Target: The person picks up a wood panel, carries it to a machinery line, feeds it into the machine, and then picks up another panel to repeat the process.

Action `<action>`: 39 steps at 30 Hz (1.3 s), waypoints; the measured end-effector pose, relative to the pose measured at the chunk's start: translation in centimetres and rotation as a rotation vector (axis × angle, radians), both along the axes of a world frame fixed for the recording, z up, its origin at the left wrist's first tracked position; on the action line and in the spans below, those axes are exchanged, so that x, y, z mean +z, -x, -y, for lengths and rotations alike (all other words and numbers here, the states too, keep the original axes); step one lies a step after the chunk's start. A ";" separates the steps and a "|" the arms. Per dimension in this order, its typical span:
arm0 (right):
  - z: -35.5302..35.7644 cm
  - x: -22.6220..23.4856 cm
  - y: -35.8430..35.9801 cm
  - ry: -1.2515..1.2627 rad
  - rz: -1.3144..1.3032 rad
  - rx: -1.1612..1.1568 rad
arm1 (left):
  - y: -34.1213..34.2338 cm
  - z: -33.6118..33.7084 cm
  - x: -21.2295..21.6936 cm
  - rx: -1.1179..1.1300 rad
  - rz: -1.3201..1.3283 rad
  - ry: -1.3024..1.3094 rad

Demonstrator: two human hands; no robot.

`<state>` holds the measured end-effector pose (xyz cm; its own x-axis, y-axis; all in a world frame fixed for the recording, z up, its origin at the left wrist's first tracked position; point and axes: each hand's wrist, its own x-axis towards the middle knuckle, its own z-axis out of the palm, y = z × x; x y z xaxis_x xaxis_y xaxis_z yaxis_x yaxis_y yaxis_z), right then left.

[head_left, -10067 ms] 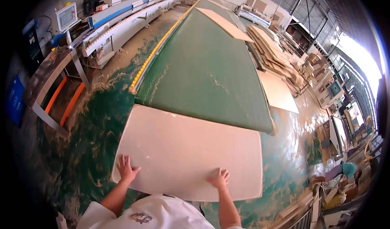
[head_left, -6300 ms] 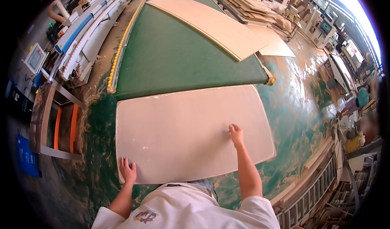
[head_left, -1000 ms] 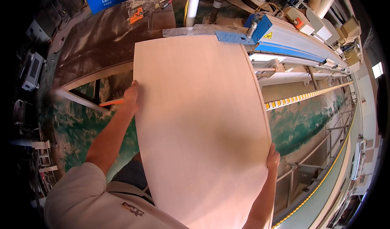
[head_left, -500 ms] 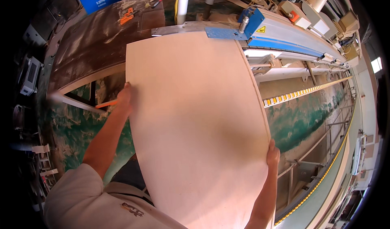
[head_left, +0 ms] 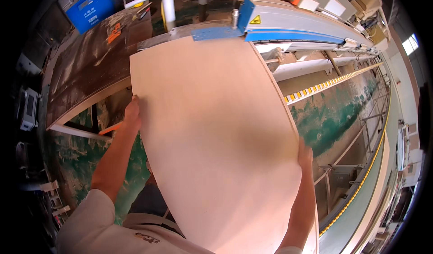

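A large pale wooden panel (head_left: pixel 203 105) stretches from my body toward the long machine's end. My left hand (head_left: pixel 132 112) grips its left edge, fingers mostly tucked out of sight. On the opposite edge, nearer to me, my right hand (head_left: pixel 305 155) is closed around the border, its fingers partly hidden by the panel. The far end of the panel meets a blue perforated metal plate (head_left: pixel 214 33) and a grey metal strip (head_left: pixel 167 35); whether it touches them or lies just under them I cannot tell.
A dark dusty table (head_left: pixel 85 71) with an orange tool (head_left: pixel 114 33) stands at the far left, a blue cabinet (head_left: pixel 92 10) behind it. A long machine with a blue beam (head_left: pixel 293 35) runs right. Beside it a yellow-and-white roller rail (head_left: pixel 333 82) spans above the green, dusty floor (head_left: pixel 329 114).
The machine, table and cabinet have shifted left in the view. Both hands still hold the panel by the same edges, and its far end remains at the blue plate.
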<state>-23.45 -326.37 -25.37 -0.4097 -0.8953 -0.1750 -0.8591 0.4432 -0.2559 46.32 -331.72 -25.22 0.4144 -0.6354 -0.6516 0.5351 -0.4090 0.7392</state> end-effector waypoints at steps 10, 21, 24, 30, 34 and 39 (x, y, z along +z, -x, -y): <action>4.4 1.5 7.2 0.095 -0.051 -0.080 | 9.1 7.3 -0.5 -0.060 0.147 -0.252; -17.5 2.8 0.4 0.471 -0.255 -0.422 | 16.7 11.4 -3.7 0.176 0.080 -0.028; -30.7 4.0 -3.7 0.332 -0.357 -0.753 | 21.9 13.5 -2.6 0.164 0.076 -0.064; -53.6 6.1 -16.7 0.196 -0.512 -1.258 | 28.3 15.8 -4.0 -0.161 -0.140 -0.041; -60.7 6.1 -21.5 0.260 -0.415 -1.452 | 21.0 23.8 -10.1 -0.278 -0.207 0.251; -75.3 2.4 -29.7 0.340 -0.538 -1.629 | 19.3 17.6 -5.6 -0.426 -0.117 0.165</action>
<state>6.26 -251.11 -23.01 -0.7938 0.4885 0.3623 0.3568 0.8565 -0.3731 26.97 -349.36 -30.87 0.0242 -0.8318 -0.5546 0.4291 -0.4924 0.7572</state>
